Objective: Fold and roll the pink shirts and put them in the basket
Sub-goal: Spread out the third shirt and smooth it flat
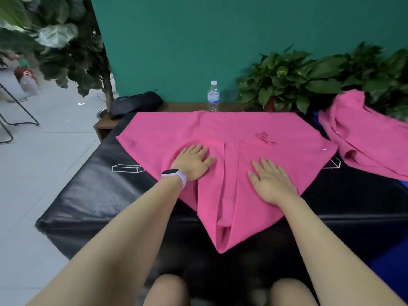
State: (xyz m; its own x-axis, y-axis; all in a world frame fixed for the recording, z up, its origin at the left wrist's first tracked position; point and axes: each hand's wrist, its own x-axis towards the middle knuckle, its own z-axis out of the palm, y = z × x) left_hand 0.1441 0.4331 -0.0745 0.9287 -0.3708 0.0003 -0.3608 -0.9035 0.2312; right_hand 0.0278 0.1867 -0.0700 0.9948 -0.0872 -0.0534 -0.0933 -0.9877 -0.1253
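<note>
green wall behind, plants (309, 80) along it, and a bottle (213, 96) standing on a low wooden ledge just past the far edge of the black counter (92, 195). a pink shirt (231, 133) lies spread across the counter, both sides already folded toward the middle so that the flaps nearly meet along a narrow gap down the centre. the left hand (193, 161), a watch (174, 176) on its wrist, lies flat on the left flap; the right hand (272, 180) lies flat on the right flap. each grip is apart, fingers straight and pressing the cloth, holding nothing. a second shirt (362, 138) sits crumpled at the right edge of the counter, partly over something blue. no basket shows in view.

the step looks like smoothing the folds before rolling. the near end hangs off the counter's front edge in a point, so a roll begun there would probably go crooked. the flaps are uneven, the left one shorter, and could slide open once the palms lift, since the counter looks slick. the small bunched bit of cloth (266, 138) near the far end may leave a lump in the roll.
</note>
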